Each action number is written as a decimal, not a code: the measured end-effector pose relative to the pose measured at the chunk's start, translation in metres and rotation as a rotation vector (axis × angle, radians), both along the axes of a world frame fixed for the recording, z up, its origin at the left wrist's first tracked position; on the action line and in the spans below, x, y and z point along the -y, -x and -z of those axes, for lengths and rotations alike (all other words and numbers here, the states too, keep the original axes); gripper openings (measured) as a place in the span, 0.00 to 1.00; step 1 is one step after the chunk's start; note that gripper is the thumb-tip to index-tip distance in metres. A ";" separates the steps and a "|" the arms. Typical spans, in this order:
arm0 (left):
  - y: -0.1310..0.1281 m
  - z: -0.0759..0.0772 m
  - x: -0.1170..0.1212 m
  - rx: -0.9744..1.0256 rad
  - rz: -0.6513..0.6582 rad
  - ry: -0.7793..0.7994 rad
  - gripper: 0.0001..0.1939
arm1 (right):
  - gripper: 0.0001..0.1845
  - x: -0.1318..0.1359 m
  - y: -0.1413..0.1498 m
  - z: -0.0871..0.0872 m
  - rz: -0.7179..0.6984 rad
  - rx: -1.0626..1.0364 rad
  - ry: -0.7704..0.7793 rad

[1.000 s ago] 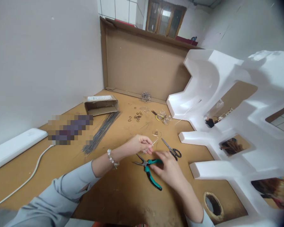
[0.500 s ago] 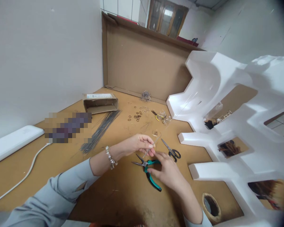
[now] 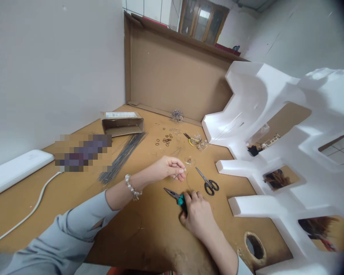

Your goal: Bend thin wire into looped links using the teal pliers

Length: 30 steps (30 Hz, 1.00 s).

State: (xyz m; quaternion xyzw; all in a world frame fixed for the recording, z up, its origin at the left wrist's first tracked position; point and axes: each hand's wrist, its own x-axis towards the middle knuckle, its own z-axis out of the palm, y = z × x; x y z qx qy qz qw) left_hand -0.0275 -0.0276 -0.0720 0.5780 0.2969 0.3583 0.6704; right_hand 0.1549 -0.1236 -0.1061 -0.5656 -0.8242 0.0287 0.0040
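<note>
Between the thumb and fingers of my left hand (image 3: 173, 168) is a thin wire (image 3: 189, 165), its end sticking out to the right. My right hand (image 3: 199, 210) is wrapped round the teal handles of long-nose pliers (image 3: 173, 193), whose jaws look closed and point up and left. Black-handled scissors (image 3: 208, 182) lie just beyond my right hand. A small clear packet (image 3: 189, 161) rests on the table beyond my left fingertips. Several dark rings (image 3: 166, 140) are scattered farther back.
A bundle of straight wires (image 3: 122, 160) lies at left, near an open cardboard box (image 3: 122, 125). Yellow-handled pliers (image 3: 191, 141) and tangled wire bits (image 3: 177, 115) are at the back. White foam (image 3: 246, 172) borders the right side. The table (image 3: 149, 236) has a round hole (image 3: 255, 246).
My right hand has left the wire and closed round the pliers' handles. The pliers' spread jaws have come together. My left hand has shifted slightly up and left with the wire.
</note>
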 end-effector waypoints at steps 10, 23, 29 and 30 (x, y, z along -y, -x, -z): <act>0.015 -0.024 0.000 -0.105 -0.106 -0.095 0.08 | 0.17 -0.031 -0.040 -0.032 0.185 -1.006 0.357; 0.007 -0.021 0.007 -0.143 0.007 0.004 0.09 | 0.23 -0.040 -0.039 -0.026 0.047 -1.270 0.623; -0.003 -0.018 0.014 -0.167 0.078 0.075 0.08 | 0.23 -0.039 -0.042 -0.032 0.065 -1.245 0.604; -0.004 -0.018 0.015 -0.166 0.089 0.084 0.07 | 0.22 -0.039 -0.041 -0.032 0.059 -1.237 0.602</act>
